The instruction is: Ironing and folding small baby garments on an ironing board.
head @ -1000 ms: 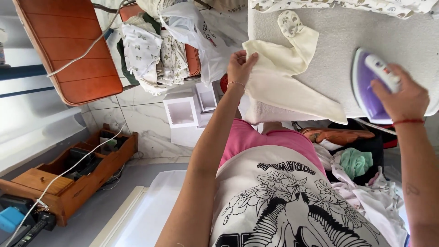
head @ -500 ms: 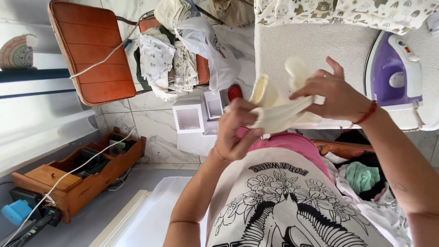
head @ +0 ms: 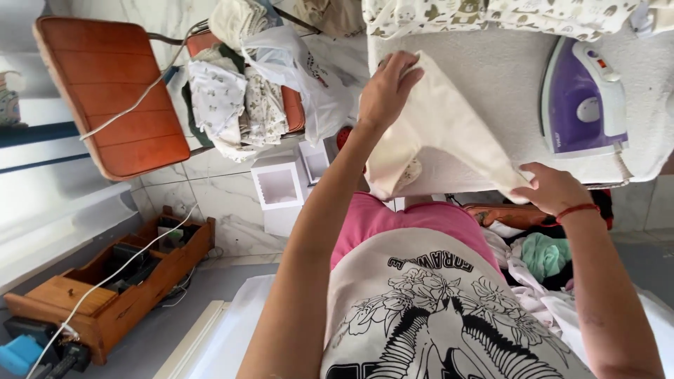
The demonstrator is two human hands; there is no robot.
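On the white ironing board (head: 491, 77), a small cream cloth (head: 446, 130) lies spread out, with one end hanging over the near edge. The left hand (head: 388, 90) rests on the top corner of the cloth, fingers curled down over it. The right hand (head: 554, 188) pinches the bottom corner at the board's edge, fingers closed tight. A purple iron (head: 583, 98) sits flat just beside the cloth. A chair (head: 239, 84) piled with clothes stands to the left.
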